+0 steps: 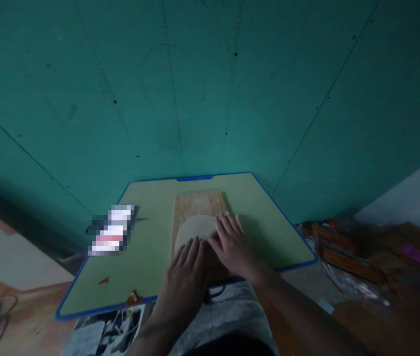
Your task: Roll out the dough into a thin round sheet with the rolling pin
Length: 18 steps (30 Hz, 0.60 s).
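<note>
A pale, flat piece with a rounded far edge (pixel 195 227) lies on a wooden board (pixel 198 199); its material I cannot make out. My left hand (pixel 186 272) rests on the piece's near left part, its fingers stretched forward and lying flat. Across the right edge of the piece and the board reaches my right hand (pixel 230 242), fingers extended, thumb toward the middle. Both hands hide the near part of the piece and of the board. Under the board is a light table (pixel 147 247) with a blue rim.
A blurred-out phone-like object (pixel 111 230) lies on the table's left side. Small brown scraps (pixel 104 280) are near the front edge. A green wall (pixel 202 99) rises behind. Below right are orange-brown packages (pixel 347 252); below left, a box with cables (pixel 121 326).
</note>
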### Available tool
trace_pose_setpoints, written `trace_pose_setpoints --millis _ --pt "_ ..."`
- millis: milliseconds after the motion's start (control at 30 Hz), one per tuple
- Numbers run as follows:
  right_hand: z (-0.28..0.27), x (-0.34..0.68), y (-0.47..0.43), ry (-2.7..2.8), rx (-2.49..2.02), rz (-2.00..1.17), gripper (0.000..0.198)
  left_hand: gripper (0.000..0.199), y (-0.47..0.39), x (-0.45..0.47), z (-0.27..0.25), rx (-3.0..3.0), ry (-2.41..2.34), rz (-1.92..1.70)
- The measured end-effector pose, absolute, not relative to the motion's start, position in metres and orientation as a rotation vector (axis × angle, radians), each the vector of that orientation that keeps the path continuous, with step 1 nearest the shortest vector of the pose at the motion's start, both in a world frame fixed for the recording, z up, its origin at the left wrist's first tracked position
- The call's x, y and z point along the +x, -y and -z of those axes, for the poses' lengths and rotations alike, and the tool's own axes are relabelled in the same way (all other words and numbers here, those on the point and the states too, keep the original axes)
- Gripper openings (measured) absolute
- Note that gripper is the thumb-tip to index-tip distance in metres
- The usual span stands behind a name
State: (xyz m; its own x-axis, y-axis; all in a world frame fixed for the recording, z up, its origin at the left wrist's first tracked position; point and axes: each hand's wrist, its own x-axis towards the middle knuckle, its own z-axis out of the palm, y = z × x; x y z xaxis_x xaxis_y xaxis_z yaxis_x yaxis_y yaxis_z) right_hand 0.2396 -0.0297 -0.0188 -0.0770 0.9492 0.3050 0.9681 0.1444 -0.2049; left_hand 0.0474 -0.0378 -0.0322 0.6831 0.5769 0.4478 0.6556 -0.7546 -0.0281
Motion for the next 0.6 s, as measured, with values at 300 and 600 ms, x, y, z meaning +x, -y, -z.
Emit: trace_pose_setpoints --millis 300,600 --pt "0.004 0.188 -0.051 2.416 -1.575 -0.194 0.051 0.082 0.06 0.026 0.042 -2.758 1.235 0.668" --pt "-0.004 0.108 -0.094 2.513 -1.36 -0.157 0.041 0.077 0.058 -0.014 0.051 -2.643 1.399 0.737"
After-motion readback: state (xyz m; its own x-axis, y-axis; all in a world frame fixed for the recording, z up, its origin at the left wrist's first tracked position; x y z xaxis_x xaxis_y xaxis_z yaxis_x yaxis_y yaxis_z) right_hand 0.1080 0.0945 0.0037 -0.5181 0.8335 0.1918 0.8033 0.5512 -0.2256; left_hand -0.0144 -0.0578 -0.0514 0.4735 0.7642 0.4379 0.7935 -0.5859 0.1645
